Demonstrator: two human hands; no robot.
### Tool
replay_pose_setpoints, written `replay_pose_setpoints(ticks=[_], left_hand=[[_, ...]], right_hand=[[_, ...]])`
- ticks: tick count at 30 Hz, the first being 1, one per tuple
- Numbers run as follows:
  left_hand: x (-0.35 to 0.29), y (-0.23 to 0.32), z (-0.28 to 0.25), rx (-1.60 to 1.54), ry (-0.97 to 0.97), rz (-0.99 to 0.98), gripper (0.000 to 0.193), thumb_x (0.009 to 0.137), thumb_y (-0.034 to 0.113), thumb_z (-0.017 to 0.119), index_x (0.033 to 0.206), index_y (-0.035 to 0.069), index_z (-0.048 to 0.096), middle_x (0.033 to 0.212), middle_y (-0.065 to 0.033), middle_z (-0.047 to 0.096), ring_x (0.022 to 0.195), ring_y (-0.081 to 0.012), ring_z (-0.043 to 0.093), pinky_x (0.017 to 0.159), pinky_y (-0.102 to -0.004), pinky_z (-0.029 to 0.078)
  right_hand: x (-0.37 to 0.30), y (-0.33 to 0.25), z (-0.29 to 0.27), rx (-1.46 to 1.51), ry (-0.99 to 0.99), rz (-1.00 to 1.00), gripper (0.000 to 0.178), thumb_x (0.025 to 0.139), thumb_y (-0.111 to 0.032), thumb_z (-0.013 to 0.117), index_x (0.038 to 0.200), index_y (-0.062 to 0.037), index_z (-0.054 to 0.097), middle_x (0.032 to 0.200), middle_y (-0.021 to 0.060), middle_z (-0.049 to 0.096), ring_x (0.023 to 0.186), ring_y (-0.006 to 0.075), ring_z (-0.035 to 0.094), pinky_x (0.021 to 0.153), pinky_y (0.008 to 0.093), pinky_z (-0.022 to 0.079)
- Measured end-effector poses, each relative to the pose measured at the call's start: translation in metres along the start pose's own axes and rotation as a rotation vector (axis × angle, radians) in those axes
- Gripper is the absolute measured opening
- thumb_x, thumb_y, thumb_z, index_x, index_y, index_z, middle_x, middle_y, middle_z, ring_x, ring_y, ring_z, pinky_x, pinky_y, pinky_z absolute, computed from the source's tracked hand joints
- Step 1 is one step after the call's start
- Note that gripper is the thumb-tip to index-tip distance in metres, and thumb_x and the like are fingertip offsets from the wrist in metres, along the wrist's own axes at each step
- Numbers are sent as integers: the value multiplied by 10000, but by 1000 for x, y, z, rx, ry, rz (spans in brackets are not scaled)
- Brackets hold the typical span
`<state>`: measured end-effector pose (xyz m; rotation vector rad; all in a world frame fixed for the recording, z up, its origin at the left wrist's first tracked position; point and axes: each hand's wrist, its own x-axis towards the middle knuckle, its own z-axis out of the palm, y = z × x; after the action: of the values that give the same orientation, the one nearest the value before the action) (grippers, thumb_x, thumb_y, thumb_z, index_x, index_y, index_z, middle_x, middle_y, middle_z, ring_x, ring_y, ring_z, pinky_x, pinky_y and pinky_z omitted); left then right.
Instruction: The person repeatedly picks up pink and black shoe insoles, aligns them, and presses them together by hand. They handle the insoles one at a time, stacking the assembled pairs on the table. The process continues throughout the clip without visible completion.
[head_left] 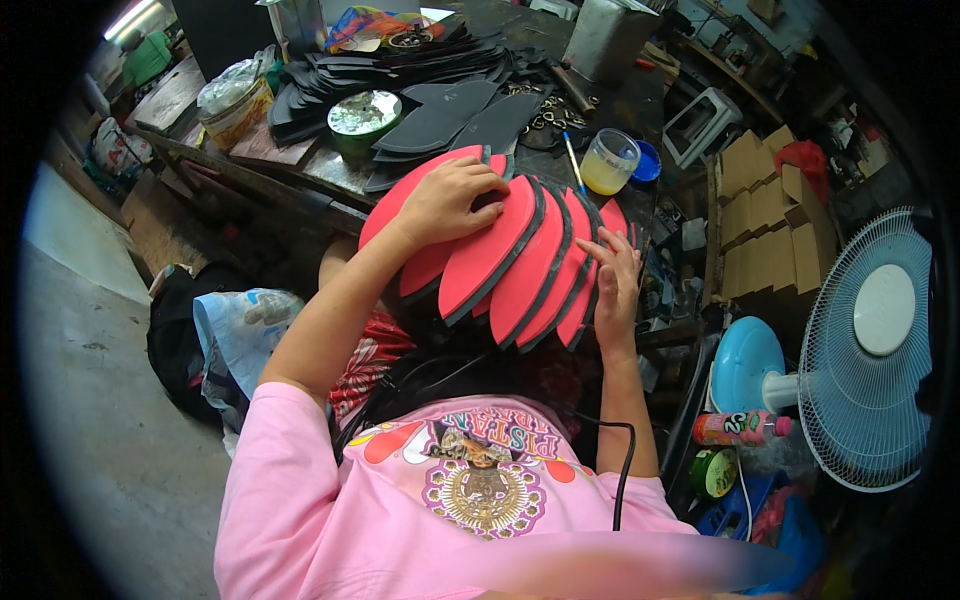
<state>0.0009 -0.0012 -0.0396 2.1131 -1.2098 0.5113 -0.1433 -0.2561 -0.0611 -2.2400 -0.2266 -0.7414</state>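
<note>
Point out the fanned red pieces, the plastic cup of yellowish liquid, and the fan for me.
Red pieces [510, 265], head view: on the pink-red face of a middle piece in the fanned stack.
Plastic cup [610, 163], head view: on its clear side wall, over the yellowish liquid.
Fan [885, 310], head view: on the white centre cap of its grille.

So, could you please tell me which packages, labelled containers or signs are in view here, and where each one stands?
Cardboard boxes: plain brown, stacked at the right beyond the workbench.
Bottle: lying at lower right by the fan, orange-pink with a printed label.
Round tin: green and yellow, just below the bottle.
Plastic-wrapped tub: upper left on the bench, yellowish label band.
No signs or screens in view.
</note>
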Motion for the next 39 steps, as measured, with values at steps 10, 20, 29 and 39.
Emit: replay_pose_setpoints(ticks=[10, 20, 29, 39], left_hand=[[0, -3, -1, 3, -56, -18, 258, 821, 148, 708, 1061, 55, 690, 1061, -101, 697, 1021, -298, 643, 935, -391, 498], [0, -1, -3, 19, -73, -22, 256, 829, 155, 703, 1067, 60, 687, 1056, -98, 693, 1032, -298, 640, 943, -397, 493], [0, -1, -1, 41, -54, -8, 264, 818, 152, 712, 1066, 64, 686, 1061, -91, 692, 1024, -293, 636, 940, -388, 494], [-1, -3, 0, 39, -43, 1, 262, 826, 158, 708, 1070, 65, 688, 1052, -94, 688, 1020, -296, 636, 925, -395, 494]], right_hand=[[-2, 3, -1, -22, -18, -9, 715, 1047, -597, 217, 1214, -105, 709, 1362, 170, 580, 1387, 374, 418, 1183, 508, 179], [7, 4, -3, -18, -26, -63, 593, 1038, -547, 382, 1296, -78, 635, 1334, 183, 570, 1289, 381, 475, 1129, 482, 285], [150, 41, -43, -484, -75, -188, 556, 995, -595, 437, 1195, -167, 731, 1399, 175, 546, 1327, 379, 454, 1121, 491, 315], [227, 85, -8, -927, -683, 94, 841, 856, -868, 320, 1114, -219, 788, 1621, 109, 318, 1525, 314, 202, 1205, 591, 136]])
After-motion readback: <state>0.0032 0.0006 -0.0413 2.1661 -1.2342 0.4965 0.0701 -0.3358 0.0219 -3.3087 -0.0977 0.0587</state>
